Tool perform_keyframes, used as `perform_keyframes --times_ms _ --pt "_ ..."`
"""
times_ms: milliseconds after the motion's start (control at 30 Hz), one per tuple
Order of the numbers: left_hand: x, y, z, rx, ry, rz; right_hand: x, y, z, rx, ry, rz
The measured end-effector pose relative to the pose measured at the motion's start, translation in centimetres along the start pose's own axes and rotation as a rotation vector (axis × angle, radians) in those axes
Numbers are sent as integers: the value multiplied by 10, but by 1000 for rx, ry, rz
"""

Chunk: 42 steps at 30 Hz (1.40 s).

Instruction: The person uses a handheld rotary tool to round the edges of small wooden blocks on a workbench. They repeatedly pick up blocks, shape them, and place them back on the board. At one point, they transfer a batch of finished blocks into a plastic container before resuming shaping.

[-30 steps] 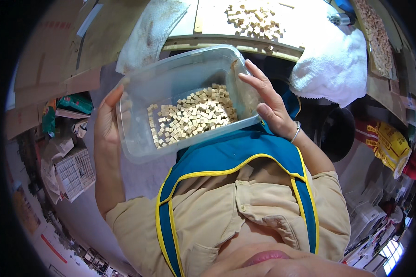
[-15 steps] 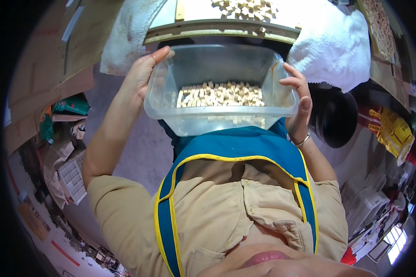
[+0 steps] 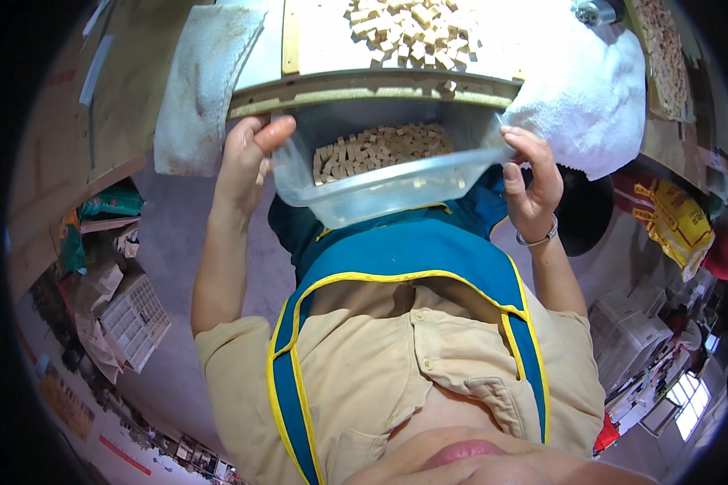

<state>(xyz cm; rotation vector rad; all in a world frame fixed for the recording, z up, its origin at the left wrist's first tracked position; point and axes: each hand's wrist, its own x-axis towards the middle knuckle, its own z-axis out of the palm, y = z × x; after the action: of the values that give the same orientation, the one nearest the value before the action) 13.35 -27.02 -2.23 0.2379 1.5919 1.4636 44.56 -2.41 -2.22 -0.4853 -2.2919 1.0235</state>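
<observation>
A clear plastic tub (image 3: 396, 187) is held between my two hands at lap height, its far side under the worktable's front edge. Small pale wooden blocks (image 3: 380, 152) cover its bottom. My left hand (image 3: 249, 153) is closed at the tub's left end, thumb along the rim; its other fingers are partly hidden. At the right end, my right hand (image 3: 534, 174) grips the rim with bent fingers. More wooden blocks (image 3: 416, 32) lie heaped on the lit white tabletop above the tub, and a single one sits at the wooden edge strip (image 3: 372, 87).
White towels (image 3: 198, 89) (image 3: 582, 97) hang over the table edge on both sides. A dark round bucket (image 3: 581, 214) stands below right, near a yellow sack (image 3: 675, 226). A pale plastic crate (image 3: 137, 319) is on the left. A metal cylinder (image 3: 594, 12) lies at the table's far right.
The tub has moved down and tilted, its left end lower and its far side now under the table edge. Both hands went with it. The blocks inside have shifted.
</observation>
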Motion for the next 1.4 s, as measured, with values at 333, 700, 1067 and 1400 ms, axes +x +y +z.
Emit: perform_keyframes --times_ms 333,700,1067,1400 --pt "10 -37 22 20 108 67 81 -11 43 -147 -301 -551" --pt "-27 11 51 -119 -114 -69 52 -66 63 -136 -462 -657" --pt "-39 -2 59 -250 -112 50 175 17 2 -473 -333 -187" --pt "-42 -9 63 -200 -65 129 180 37 47 -203 -393 -353"
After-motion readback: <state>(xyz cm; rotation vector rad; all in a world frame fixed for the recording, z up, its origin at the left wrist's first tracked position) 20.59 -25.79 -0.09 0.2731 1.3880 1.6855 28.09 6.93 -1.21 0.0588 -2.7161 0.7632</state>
